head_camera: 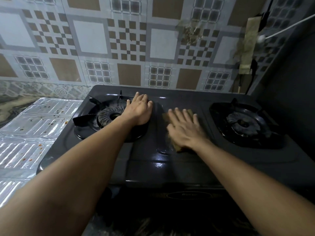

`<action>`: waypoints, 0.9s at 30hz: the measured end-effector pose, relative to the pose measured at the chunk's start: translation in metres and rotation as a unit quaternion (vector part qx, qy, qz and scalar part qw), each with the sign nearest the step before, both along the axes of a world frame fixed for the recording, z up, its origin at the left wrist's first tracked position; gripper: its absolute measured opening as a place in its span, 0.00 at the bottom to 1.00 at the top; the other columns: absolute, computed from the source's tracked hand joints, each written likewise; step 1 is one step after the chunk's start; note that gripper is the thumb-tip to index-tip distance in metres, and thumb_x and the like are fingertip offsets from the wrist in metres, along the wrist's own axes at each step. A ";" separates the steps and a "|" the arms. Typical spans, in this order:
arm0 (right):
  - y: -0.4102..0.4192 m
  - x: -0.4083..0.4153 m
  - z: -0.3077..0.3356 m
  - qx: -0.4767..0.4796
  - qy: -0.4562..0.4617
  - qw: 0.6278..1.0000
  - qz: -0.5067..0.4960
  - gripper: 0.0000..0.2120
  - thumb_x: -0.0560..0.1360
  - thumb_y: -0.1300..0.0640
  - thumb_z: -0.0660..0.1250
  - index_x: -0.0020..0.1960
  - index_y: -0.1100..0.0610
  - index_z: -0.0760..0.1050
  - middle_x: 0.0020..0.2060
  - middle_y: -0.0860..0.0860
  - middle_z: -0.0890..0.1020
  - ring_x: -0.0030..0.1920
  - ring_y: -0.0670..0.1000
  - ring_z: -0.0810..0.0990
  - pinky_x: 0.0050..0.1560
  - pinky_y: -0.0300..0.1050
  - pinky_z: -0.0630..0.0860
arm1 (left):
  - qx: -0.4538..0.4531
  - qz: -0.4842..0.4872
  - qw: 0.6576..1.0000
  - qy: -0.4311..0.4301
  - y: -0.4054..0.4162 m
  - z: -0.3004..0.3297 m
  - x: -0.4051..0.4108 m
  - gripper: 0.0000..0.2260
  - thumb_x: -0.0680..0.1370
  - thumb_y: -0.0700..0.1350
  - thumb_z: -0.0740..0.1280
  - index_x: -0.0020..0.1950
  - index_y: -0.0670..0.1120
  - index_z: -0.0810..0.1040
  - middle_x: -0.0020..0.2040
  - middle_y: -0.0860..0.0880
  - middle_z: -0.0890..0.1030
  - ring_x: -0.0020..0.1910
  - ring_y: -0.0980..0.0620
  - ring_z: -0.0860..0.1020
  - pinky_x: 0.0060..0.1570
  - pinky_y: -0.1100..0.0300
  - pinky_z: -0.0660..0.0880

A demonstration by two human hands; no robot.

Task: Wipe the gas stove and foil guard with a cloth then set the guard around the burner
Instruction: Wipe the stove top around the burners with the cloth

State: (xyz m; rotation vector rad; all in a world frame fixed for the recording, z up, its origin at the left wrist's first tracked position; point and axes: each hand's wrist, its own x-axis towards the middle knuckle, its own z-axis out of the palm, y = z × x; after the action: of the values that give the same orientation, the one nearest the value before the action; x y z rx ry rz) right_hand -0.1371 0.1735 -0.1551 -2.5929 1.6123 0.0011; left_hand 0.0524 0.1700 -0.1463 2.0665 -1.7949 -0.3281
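Note:
A dark two-burner gas stove (153, 159) stands against the tiled wall. My right hand (185, 130) lies flat with spread fingers on a brownish cloth (188, 111), pressing it onto the stove's middle panel between the burners; the hand looks blurred. My left hand (139, 110) rests on the right side of the left burner (110, 115), its fingers bent over the pan support's far edge. The silver foil guard (34, 123) lies unfolded and flat on the counter left of the stove, spotted with reddish stains.
The right burner (245, 124) with its black pan support sits uncovered. A patterned tiled wall (129, 48) rises right behind the stove. A dark wall or cabinet side (293, 99) closes in on the right, with a white cord (289, 26) above it.

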 end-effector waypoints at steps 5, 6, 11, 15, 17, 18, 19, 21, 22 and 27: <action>0.067 0.025 -0.005 -0.027 -0.020 0.996 0.080 0.30 0.79 0.47 0.47 0.79 0.53 0.47 0.79 0.52 0.48 0.78 0.55 0.43 0.75 0.61 0.39 | 0.002 0.002 1.000 0.001 -0.002 -0.002 0.005 0.20 0.83 0.50 0.47 0.68 0.40 0.66 0.76 0.43 0.61 0.78 0.45 0.48 0.73 0.37 0.50; 0.075 0.021 -0.005 -0.028 -0.024 0.996 0.086 0.30 0.79 0.47 0.47 0.79 0.52 0.47 0.79 0.51 0.48 0.78 0.55 0.43 0.75 0.61 0.40 | 0.001 0.002 1.000 0.001 -0.002 -0.002 0.006 0.20 0.84 0.50 0.47 0.69 0.40 0.66 0.77 0.43 0.61 0.78 0.45 0.48 0.73 0.37 0.50; 0.083 -0.034 -0.005 -0.008 -0.050 0.998 0.036 0.29 0.80 0.45 0.46 0.79 0.48 0.44 0.79 0.46 0.45 0.78 0.49 0.42 0.76 0.57 0.38 | -0.004 -0.006 1.000 -0.005 -0.003 -0.003 0.006 0.22 0.84 0.50 0.47 0.73 0.40 0.62 0.77 0.43 0.59 0.79 0.45 0.48 0.73 0.36 0.49; 0.072 -0.092 -0.004 0.006 -0.023 0.997 -0.078 0.29 0.81 0.44 0.44 0.79 0.48 0.40 0.78 0.45 0.42 0.78 0.49 0.40 0.76 0.57 0.39 | -0.002 -0.009 1.000 -0.006 -0.004 -0.002 0.005 0.19 0.83 0.50 0.47 0.66 0.39 0.67 0.75 0.41 0.62 0.78 0.44 0.49 0.72 0.34 0.51; 0.072 -0.096 -0.004 0.024 -0.024 0.995 -0.097 0.29 0.81 0.43 0.43 0.78 0.48 0.38 0.78 0.46 0.41 0.77 0.49 0.38 0.76 0.57 0.37 | 0.002 -0.007 1.000 -0.008 -0.004 -0.003 0.004 0.20 0.83 0.50 0.47 0.65 0.39 0.67 0.75 0.41 0.62 0.78 0.44 0.49 0.72 0.35 0.51; 0.073 -0.093 -0.005 0.023 -0.024 0.994 -0.100 0.29 0.81 0.43 0.42 0.78 0.48 0.39 0.78 0.47 0.41 0.77 0.50 0.38 0.75 0.58 0.37 | 0.004 -0.006 1.000 -0.009 -0.005 -0.004 0.004 0.21 0.83 0.51 0.47 0.66 0.38 0.66 0.75 0.41 0.62 0.78 0.44 0.49 0.72 0.35 0.50; 0.075 -0.089 -0.005 0.018 -0.028 0.994 -0.104 0.29 0.80 0.42 0.42 0.79 0.48 0.39 0.78 0.47 0.41 0.77 0.51 0.38 0.75 0.58 0.37 | 0.005 -0.005 1.000 -0.011 -0.005 -0.004 0.003 0.21 0.83 0.51 0.47 0.67 0.38 0.66 0.75 0.41 0.61 0.78 0.44 0.48 0.72 0.35 0.50; 0.077 -0.078 -0.005 0.007 -0.034 0.994 -0.099 0.30 0.80 0.42 0.42 0.79 0.49 0.40 0.78 0.48 0.42 0.78 0.53 0.39 0.75 0.59 0.37 | 0.007 -0.001 1.000 -0.013 -0.006 -0.004 0.003 0.22 0.83 0.52 0.47 0.68 0.38 0.65 0.76 0.41 0.61 0.78 0.44 0.48 0.72 0.35 0.50; 0.079 -0.071 -0.004 0.001 -0.034 0.996 -0.087 0.30 0.80 0.41 0.43 0.79 0.49 0.41 0.79 0.49 0.43 0.78 0.54 0.40 0.75 0.60 0.37 | 0.009 0.002 1.000 -0.015 -0.006 -0.003 0.003 0.23 0.82 0.52 0.47 0.68 0.37 0.65 0.76 0.41 0.61 0.78 0.44 0.48 0.72 0.35 0.50; 0.103 -0.004 -0.008 -0.030 -0.040 0.998 0.042 0.30 0.80 0.42 0.46 0.79 0.51 0.46 0.79 0.51 0.48 0.78 0.56 0.44 0.74 0.62 0.40 | 0.016 0.008 0.999 -0.034 -0.006 -0.002 0.002 0.24 0.83 0.52 0.47 0.71 0.38 0.63 0.77 0.42 0.59 0.78 0.45 0.48 0.72 0.34 0.48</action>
State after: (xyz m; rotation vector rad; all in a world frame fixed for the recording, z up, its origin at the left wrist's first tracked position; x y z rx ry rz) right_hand -0.1406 0.2766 -0.1632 -2.6666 1.5003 -0.1459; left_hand 0.0548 0.1638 -0.1488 2.1377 -1.8216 -0.2880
